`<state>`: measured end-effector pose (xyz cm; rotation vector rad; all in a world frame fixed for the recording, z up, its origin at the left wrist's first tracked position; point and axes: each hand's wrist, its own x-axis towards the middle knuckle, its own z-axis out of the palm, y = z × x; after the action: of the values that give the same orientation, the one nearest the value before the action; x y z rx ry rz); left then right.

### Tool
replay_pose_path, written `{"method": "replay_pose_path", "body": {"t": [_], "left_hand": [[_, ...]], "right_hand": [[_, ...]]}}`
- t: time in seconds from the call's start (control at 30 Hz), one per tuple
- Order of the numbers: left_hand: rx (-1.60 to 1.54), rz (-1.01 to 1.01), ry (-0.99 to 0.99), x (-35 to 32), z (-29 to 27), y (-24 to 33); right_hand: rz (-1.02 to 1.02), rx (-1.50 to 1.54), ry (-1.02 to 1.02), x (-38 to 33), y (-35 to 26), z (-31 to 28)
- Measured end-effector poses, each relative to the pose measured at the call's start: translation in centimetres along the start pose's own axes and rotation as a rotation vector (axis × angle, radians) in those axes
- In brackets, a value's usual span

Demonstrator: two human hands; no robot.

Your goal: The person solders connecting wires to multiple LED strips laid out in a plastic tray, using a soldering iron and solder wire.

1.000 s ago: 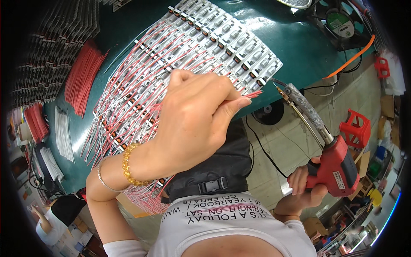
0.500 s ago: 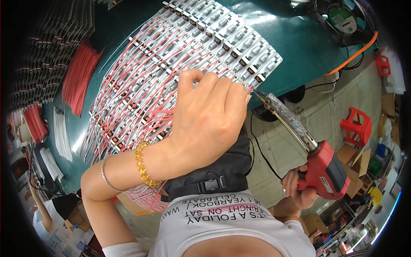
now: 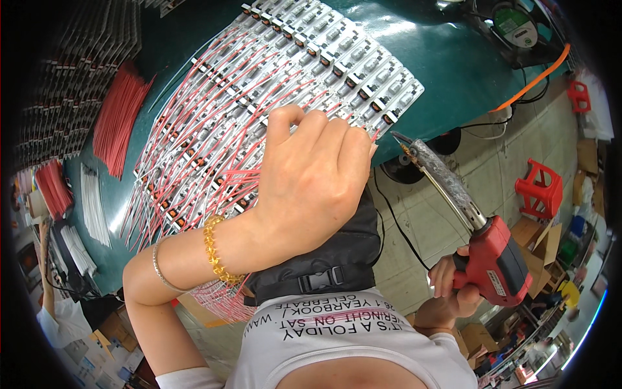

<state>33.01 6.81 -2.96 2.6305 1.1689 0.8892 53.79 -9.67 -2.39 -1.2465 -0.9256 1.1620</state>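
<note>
My left hand [image 3: 317,178] is closed over the near right part of a row of circuit boards, its fingers curled. A bundle of red wires [image 3: 236,178] runs in behind it, and one red wire end [image 3: 376,135] shows beside my thumb tip. The circuit boards [image 3: 343,48] are white and silver, set edge to edge on the green table, with red and white wires trailing off to the left. In my right hand [image 3: 450,285] is a red and black soldering gun [image 3: 492,259]. Its tip sits just right of the boards, apart from the wire end.
Red wire bundles [image 3: 120,120] and white wire bundles [image 3: 96,204] lie on the green table [image 3: 447,71] at left, near stacked boards [image 3: 84,84]. A small fan [image 3: 516,27] stands far right, with an orange cable [image 3: 538,81]. Red stools [image 3: 539,188] stand on the floor. Another person's arm [image 3: 46,272] shows at far left.
The soldering gun's tip has drawn back slightly to the right from the wire end. The boards have shifted a little left. At far left, the other person's arm has moved up.
</note>
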Motion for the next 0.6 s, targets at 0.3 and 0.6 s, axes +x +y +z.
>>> {"method": "replay_pose_path", "body": {"t": [0.3, 0.6], "left_hand": [[0.07, 0.053, 0.069, -0.04, 0.64, -0.21], [0.07, 0.063, 0.067, -0.1, 0.61, -0.26]], "right_hand": [[0.033, 0.009, -0.052, -0.03, 0.36, -0.2], [0.012, 0.034, -0.102, 0.39, 0.31, -0.59]]}}
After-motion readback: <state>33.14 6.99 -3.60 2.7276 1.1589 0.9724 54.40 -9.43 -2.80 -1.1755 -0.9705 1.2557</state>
